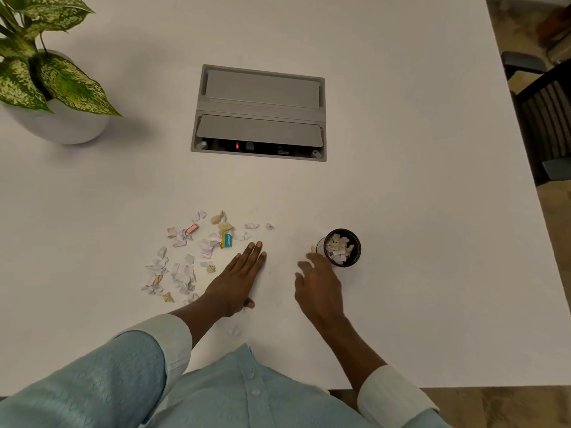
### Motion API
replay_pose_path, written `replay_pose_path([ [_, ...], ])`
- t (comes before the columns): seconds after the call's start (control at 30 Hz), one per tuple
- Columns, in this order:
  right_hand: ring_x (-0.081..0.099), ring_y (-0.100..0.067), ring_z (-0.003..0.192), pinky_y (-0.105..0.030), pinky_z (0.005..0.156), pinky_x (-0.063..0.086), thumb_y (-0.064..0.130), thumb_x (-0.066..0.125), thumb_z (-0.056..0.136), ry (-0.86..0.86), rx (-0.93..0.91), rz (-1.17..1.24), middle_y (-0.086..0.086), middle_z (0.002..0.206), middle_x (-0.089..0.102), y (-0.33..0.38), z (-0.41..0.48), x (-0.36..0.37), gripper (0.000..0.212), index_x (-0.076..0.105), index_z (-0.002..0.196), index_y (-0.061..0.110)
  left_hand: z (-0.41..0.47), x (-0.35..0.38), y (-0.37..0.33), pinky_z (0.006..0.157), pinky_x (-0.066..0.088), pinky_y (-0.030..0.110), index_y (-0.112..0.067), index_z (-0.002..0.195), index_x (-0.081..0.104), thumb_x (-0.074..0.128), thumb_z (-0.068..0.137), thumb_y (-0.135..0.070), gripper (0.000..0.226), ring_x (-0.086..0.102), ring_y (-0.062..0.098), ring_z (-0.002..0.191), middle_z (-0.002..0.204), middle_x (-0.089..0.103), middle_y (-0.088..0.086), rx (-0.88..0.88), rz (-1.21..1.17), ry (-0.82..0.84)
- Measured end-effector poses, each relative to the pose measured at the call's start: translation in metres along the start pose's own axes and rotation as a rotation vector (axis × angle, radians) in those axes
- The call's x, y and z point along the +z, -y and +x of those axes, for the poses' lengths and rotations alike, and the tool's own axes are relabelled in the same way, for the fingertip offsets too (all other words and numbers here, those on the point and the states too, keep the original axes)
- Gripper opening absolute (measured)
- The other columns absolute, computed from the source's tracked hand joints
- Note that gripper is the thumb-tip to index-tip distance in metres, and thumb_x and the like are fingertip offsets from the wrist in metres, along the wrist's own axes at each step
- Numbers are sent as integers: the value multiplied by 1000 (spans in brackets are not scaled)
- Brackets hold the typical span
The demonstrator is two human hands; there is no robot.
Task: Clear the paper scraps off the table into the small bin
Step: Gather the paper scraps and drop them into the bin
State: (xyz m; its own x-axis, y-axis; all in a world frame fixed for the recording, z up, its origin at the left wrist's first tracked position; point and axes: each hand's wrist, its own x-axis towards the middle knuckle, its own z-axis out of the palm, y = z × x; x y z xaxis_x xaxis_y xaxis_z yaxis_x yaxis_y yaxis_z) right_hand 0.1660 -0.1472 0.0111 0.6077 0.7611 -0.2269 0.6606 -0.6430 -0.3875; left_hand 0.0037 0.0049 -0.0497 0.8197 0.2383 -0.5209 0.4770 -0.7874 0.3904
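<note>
Several torn paper scraps (185,261), white, tan and one blue-yellow piece, lie scattered on the white table (401,180) left of centre. A small black round bin (355,261) stands to the right, partly filled with scraps. My left hand (239,279) lies flat on the table, fingers together, just right of the scrap pile. My right hand (318,285) hovers with fingers spread, its fingertips close to the bin's left side; it holds nothing that I can see. A few faint scraps (233,330) lie near the front edge.
A grey cable box (259,112) with flaps is set into the table's middle. A potted plant (58,125) in a white pot stands at the far left. A dark chair (547,118) sits beyond the right edge.
</note>
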Motion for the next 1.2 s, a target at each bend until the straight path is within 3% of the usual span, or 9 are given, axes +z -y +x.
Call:
replay_pose_path([
  [0.07,38,-30,144,-48,92,55,13,60,96,136,13,-68,-14,152,45,3,3,12,38,61,133,7,0,0,0,127,-9,38,-16,159,-25,79,88,-32,127,-38,22,151,163,-42,4,-4,-6,9],
  [0.17,28,-34,150,-44,92,54,8,60,93,224,13,-157,-20,158,34,2,12,26,45,53,137,6,0,1,0,127,-9,38,-16,159,-26,79,88,-31,127,-39,22,150,163,-43,4,-10,-6,7],
  [0.3,34,-41,147,-39,83,60,1,76,76,214,0,-245,-29,154,37,-4,22,38,54,58,127,3,0,0,1,127,-8,36,-15,160,-24,79,88,-33,127,-37,22,151,164,-41,4,2,1,-6],
  [0.5,40,-45,140,-42,99,55,-4,75,75,260,-15,-299,-31,150,39,-3,29,40,60,55,131,-2,1,2,4,129,-7,38,-15,159,-26,78,88,-36,127,-39,21,150,163,-43,4,13,8,6],
  [0.57,49,-42,128,-41,93,57,-4,82,67,277,-51,-359,-30,141,47,-1,25,40,63,59,125,-4,2,3,5,129,-6,39,-16,159,-26,78,88,-35,128,-40,21,150,163,-43,4,10,1,11],
  [0.77,63,-33,94,-31,54,55,-10,92,44,243,-130,-354,-19,100,63,-7,5,43,51,66,87,2,3,5,5,129,-5,40,-16,158,-28,81,86,-35,132,-39,21,150,163,-44,3,5,14,10],
  [0.97,56,-25,81,-29,46,38,-16,77,55,204,-142,-268,-9,89,59,-19,-4,49,40,63,83,9,2,3,3,130,-5,39,-16,159,-27,81,87,-31,130,-39,21,150,162,-44,4,0,12,9],
  [1.1,56,-24,88,-36,57,54,-12,76,68,238,-177,-141,-5,98,60,-29,-9,54,40,69,100,10,1,3,3,129,-5,39,-15,159,-26,81,86,-31,131,-38,22,151,163,-43,5,2,25,-1],
  [1.2,58,-20,82,-32,52,53,-12,78,71,127,-222,-13,-5,94,62,-23,-13,40,35,72,98,9,1,4,2,128,-7,38,-15,159,-26,80,87,-33,129,-38,22,151,163,-43,5,-2,24,-9],
])
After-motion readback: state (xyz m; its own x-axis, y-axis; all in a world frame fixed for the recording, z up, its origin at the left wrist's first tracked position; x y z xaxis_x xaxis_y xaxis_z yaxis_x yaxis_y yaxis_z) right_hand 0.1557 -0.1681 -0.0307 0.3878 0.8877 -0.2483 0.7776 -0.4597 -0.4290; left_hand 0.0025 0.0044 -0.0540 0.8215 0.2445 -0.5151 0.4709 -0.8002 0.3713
